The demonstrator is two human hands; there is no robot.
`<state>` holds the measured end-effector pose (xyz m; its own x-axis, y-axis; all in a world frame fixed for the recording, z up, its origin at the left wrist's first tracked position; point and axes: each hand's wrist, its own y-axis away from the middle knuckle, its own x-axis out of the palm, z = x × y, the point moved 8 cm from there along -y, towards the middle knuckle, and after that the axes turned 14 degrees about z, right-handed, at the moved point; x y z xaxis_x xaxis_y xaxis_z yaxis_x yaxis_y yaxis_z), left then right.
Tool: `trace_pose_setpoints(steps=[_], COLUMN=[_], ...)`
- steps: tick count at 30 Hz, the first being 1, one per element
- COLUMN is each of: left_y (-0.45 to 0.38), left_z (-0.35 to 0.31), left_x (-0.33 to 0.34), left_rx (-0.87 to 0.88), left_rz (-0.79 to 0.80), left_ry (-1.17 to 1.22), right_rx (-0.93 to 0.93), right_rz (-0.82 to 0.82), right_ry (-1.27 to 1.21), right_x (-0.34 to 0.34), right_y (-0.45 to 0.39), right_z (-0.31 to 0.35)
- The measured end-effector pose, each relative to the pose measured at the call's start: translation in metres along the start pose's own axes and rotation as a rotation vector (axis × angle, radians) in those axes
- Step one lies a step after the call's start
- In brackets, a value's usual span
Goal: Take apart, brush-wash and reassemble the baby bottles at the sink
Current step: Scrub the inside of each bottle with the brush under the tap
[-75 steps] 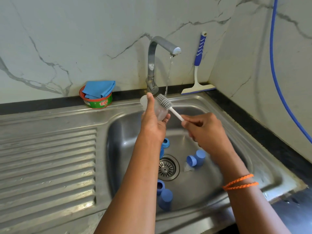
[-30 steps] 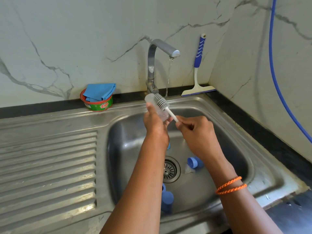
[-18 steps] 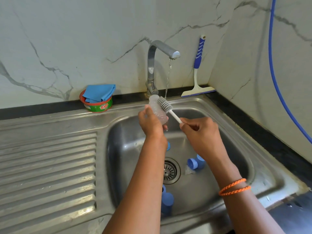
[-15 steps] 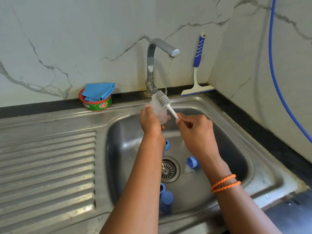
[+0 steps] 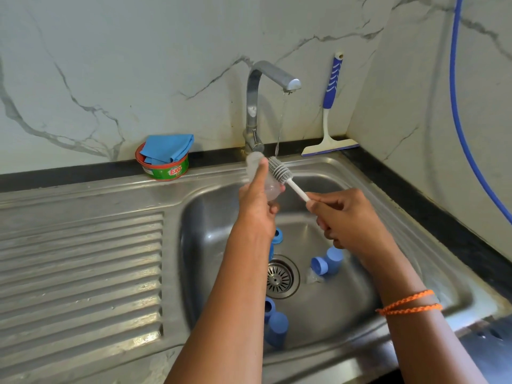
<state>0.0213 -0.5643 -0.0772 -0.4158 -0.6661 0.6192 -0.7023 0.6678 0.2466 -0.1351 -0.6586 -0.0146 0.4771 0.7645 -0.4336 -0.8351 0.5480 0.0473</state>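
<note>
My left hand (image 5: pixel 256 202) grips a clear baby bottle body (image 5: pixel 254 164) above the sink basin, thumb stretched along its side. My right hand (image 5: pixel 343 220) holds the white handle of a bottle brush (image 5: pixel 279 171), whose grey bristle head lies against the outside of the bottle. A thin stream of water falls from the tap (image 5: pixel 273 76) just behind them. Blue bottle parts lie in the basin: a pair (image 5: pixel 327 263) right of the drain, another pair (image 5: pixel 274 324) near the front wall, and one (image 5: pixel 278 236) partly hidden behind my left wrist.
The steel sink (image 5: pixel 415 245) has a round drain (image 5: pixel 279 277) and a ribbed draining board (image 5: pixel 80 273) on the left. A green soap tub (image 5: pixel 166 170) with a blue cloth stands at the back. A squeegee (image 5: pixel 331 106) leans in the corner. A blue hose (image 5: pixel 460 106) hangs on the right wall.
The brush head has stayed against the bottle while both hands shifted slightly. The bottle has tilted a little more to the left, and my left thumb now lies along it.
</note>
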Motion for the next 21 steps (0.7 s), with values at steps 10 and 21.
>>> trace_pose_setpoints(steps=[10, 21], left_y=[-0.001, 0.004], left_z=[0.002, -0.004], left_x=[0.006, -0.005], left_rx=[-0.027, 0.008], left_rz=[0.102, 0.030], left_ry=[-0.058, 0.204], right_rx=[-0.174, -0.194], right_rz=[-0.257, -0.177], right_ry=[0.234, 0.314], right_x=[0.002, 0.007], right_y=[-0.005, -0.007], right_z=[0.015, 0.012])
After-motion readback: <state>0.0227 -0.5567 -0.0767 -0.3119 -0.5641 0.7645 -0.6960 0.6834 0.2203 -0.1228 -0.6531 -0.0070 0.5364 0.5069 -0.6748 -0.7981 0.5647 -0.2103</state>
